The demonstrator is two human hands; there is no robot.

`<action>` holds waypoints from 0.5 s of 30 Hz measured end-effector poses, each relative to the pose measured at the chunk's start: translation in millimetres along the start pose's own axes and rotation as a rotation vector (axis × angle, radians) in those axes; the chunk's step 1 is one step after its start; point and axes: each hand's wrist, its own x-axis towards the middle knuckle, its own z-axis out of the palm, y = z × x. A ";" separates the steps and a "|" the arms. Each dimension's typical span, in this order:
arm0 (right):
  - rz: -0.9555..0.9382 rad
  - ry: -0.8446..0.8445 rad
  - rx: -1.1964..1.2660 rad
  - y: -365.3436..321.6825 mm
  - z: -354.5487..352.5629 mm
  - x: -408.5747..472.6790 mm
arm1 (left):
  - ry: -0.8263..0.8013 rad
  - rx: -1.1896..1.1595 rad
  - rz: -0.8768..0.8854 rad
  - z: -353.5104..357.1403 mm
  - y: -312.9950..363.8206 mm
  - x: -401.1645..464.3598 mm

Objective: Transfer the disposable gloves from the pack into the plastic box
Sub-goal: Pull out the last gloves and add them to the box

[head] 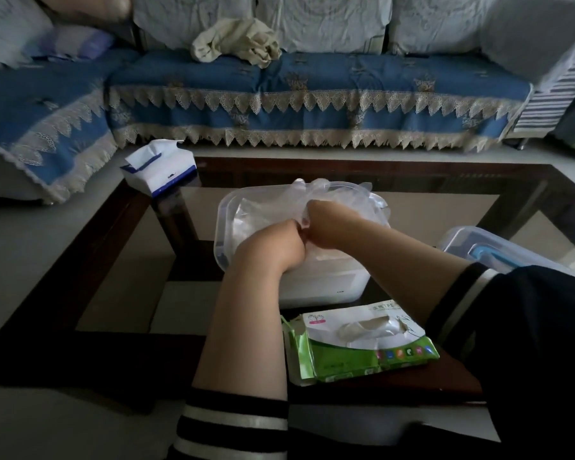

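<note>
Both hands, left (pixel 279 242) and right (pixel 325 224), clenched a wad of thin clear disposable gloves (pixel 342 197) over the translucent plastic box (pixel 226 247); overhanging gloves risked spilling across the rim.

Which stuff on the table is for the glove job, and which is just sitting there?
For the job:
- disposable gloves, bunched, gripped by the left hand and right hand
- plastic box, open
- green glove pack, torn open

Just lying about:
- tissue pack
- clear box with blue clip
- beige cloth on the sofa
</note>
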 end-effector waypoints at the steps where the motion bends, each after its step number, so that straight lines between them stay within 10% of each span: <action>1: -0.058 -0.022 0.037 5.4 0.2 -0.6 | -0.055 -0.016 -0.018 1.2 -2.4 2.6; 8: -0.330 0.078 -0.203 40.7 -14.3 -8.6 | -0.059 -0.026 -0.057 5.3 -7.5 10.0; 15: -0.202 0.414 0.545 79.6 -44.0 -94.6 | 0.386 0.092 0.047 -2.8 4.1 -11.1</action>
